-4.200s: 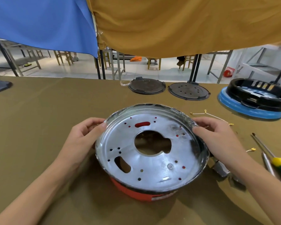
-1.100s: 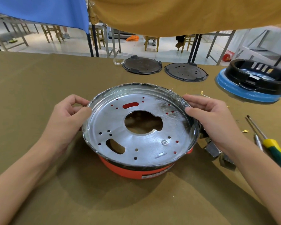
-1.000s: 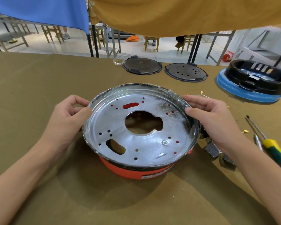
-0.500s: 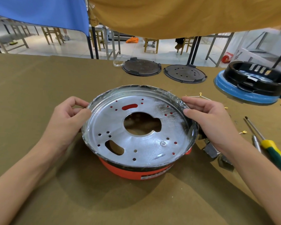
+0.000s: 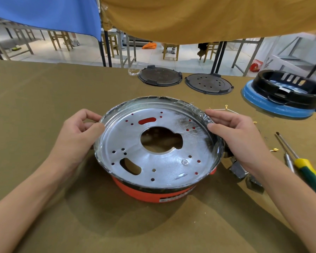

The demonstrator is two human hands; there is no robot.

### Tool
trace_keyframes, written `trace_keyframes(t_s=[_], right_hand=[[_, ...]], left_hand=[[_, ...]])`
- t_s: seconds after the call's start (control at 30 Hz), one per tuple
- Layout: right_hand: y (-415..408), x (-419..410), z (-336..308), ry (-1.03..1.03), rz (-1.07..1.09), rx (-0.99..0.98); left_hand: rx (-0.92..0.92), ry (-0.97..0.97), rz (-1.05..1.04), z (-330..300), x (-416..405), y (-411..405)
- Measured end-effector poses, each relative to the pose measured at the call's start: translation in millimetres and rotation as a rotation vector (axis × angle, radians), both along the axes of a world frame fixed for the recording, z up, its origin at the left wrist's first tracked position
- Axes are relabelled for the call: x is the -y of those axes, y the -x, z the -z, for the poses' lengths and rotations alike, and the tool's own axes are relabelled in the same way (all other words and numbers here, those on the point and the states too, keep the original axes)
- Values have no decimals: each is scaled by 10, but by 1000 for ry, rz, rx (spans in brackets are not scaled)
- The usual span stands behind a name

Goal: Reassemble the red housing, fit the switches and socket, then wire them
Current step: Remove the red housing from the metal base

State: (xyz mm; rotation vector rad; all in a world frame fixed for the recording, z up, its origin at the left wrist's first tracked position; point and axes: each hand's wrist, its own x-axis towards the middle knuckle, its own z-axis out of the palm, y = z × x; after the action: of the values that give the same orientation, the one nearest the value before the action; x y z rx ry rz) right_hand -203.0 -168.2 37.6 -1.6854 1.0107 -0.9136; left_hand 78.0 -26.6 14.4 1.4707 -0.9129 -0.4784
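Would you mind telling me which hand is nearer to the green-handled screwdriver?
The right hand, gripping the metal plate's right rim, is nearer to the screwdriver. The left hand grips the opposite rim.

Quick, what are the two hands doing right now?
Left hand: grips the left rim of the silver plate on the red housing.
Right hand: grips the plate's right rim.

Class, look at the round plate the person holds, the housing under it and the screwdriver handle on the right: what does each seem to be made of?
Round plate: apparently bare sheet metal, silvery with dull glare and punched holes; crinkled clear film wraps its rim.
Red housing: smooth, evenly glossy red, probably painted metal or plastic; unclear which.
Screwdriver handle: likely moulded plastic or rubber, in yellow and green.
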Motion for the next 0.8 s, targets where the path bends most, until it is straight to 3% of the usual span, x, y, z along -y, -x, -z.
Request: trace_keyframes(t_s=[0.43, 0.63, 0.7, 0.8], right_hand=[[-3, 38, 37, 42, 21, 6], [236, 269, -132, -17, 136, -62], [467, 370, -180, -56, 148, -142], [852, 454, -129, -23, 182, -437]], left_hand=[[29, 46, -47, 46, 32, -116], [12, 33, -111, 138, 121, -244], [-20, 9, -110, 183, 138, -281], [-72, -3, -105, 198, 138, -306]])
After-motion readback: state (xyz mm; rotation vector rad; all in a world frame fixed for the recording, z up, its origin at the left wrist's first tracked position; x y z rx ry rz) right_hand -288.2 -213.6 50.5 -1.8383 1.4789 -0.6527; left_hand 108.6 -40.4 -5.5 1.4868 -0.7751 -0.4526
